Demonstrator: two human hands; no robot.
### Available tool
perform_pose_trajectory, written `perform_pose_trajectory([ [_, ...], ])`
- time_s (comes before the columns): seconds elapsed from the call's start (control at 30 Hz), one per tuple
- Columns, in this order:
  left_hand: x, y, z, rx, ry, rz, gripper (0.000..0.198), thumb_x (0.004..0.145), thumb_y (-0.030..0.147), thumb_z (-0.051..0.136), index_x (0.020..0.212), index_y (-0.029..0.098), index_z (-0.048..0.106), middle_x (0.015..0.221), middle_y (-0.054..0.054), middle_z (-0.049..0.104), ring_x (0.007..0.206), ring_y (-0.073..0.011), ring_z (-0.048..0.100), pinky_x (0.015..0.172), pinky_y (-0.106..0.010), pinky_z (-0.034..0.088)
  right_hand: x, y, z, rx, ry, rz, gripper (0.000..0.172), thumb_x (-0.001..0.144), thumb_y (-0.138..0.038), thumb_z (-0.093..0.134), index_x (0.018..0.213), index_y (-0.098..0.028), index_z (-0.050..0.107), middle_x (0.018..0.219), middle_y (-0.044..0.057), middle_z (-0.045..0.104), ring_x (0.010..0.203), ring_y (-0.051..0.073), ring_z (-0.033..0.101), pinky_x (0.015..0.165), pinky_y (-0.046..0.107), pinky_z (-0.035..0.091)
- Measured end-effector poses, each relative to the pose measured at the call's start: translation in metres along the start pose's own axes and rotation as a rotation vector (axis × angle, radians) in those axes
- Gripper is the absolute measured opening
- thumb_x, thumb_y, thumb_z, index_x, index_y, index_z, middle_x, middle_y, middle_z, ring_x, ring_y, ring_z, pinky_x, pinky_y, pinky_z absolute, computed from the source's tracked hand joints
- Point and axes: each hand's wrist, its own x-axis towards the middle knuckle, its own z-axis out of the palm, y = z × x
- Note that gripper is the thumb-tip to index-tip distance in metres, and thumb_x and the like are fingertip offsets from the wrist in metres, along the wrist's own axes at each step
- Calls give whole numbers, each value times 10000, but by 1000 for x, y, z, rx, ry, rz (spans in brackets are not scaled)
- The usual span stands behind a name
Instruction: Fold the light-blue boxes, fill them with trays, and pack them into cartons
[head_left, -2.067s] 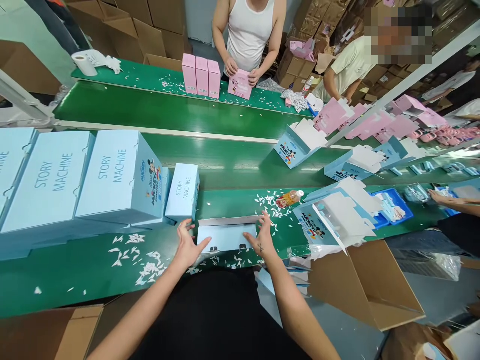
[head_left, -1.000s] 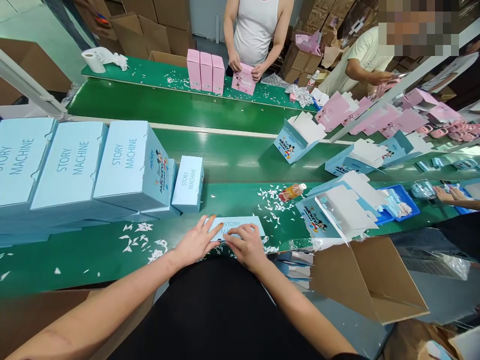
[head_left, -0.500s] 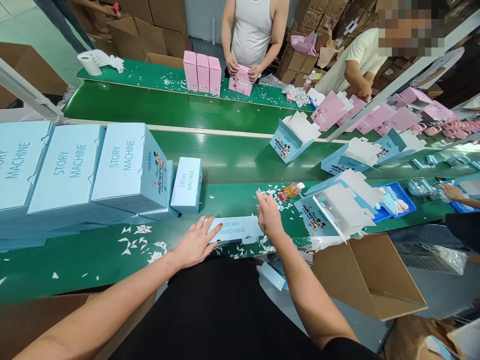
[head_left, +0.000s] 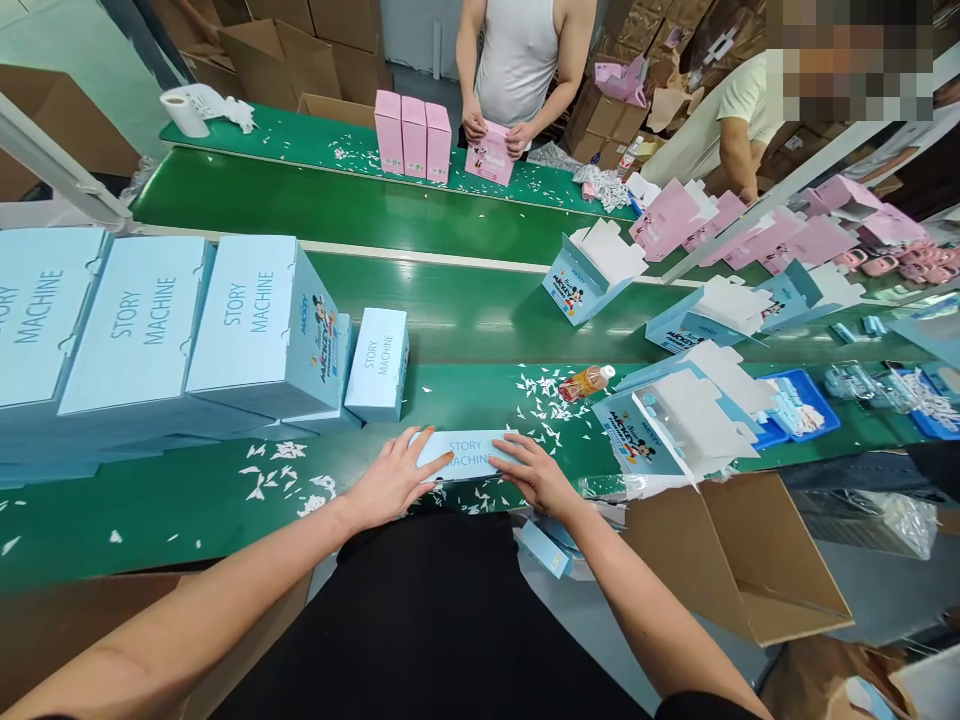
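A light-blue carton [head_left: 466, 448] lettered "STORY MACHINE" sits at the near edge of the green table, right in front of me. My left hand [head_left: 388, 478] grips its left end, fingers over the top. At the right end, my right hand [head_left: 537, 474] has its fingers on the top face and grips that side. The carton's top looks closed; its underside is hidden. To the left stands another small closed light-blue box [head_left: 377, 364], beside a stack of larger-looking matching boxes [head_left: 244, 320].
A drink bottle [head_left: 586, 383] lies among white paper scraps to the right. Beyond it are open blue boxes [head_left: 637, 430] and a blue tray [head_left: 814, 390]. An open brown carton [head_left: 735, 560] stands below the edge. Across the belt, a person handles a pink box [head_left: 491, 155].
My right hand has come down from a raised, curled pose onto the carton's right end, with its fingers now extended. My left hand stays at the left end.
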Motion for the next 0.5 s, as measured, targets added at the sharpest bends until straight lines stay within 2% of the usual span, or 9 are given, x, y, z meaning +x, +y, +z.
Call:
perform_pose_trajectory([
  [0.23, -2, -5, 12, -53, 56, 26, 495, 973, 337, 449, 1464, 387, 414, 1595, -107, 258, 1424, -383, 265, 1089, -600, 367, -9, 3, 15, -115, -21, 17, 419, 998, -244, 455, 1396, -340, 541, 1522, 41, 452, 1442, 294, 338, 1099, 543, 405],
  [0.5, -5, -4, 5, -28, 15, 19, 521, 965, 325, 463, 1477, 388, 390, 1624, -90, 221, 1456, -386, 242, 1088, -570, 382, -15, -4, 29, -185, -14, 36, 502, 979, -203, 452, 1462, -339, 450, 1579, 60, 358, 1467, 312, 279, 1114, 558, 340],
])
